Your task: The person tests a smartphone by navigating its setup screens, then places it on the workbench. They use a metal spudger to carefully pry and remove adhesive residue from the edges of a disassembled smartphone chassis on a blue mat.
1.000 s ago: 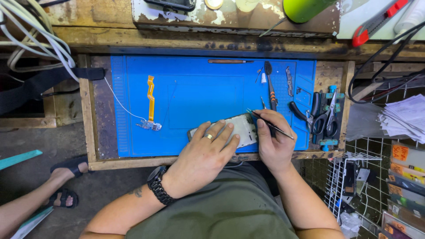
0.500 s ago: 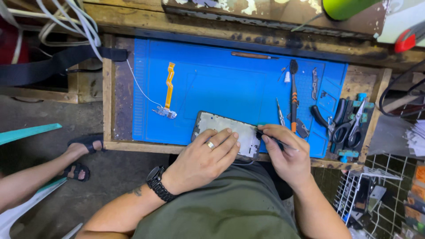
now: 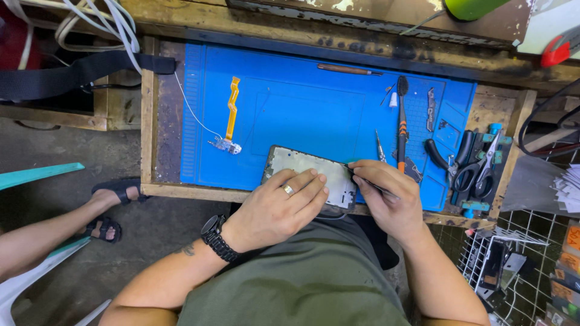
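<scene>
Left hand (image 3: 283, 204): lay flat, fingers spread, pressing the phone frame (image 3: 308, 175).
Right hand (image 3: 389, 199): grip pinched shut on thin black tool (image 3: 370, 185), tip at frame's right edge.
Phone frame: lay on blue mat (image 3: 302, 108), near tabletop (image 3: 158, 121) front edge.

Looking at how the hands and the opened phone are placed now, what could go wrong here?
1. The phone frame lies at the front edge of the blue mat; if the left hand eases its press, it may slide off.
2. The thin tool in the right hand could slip and scratch the frame's inner parts.
</scene>
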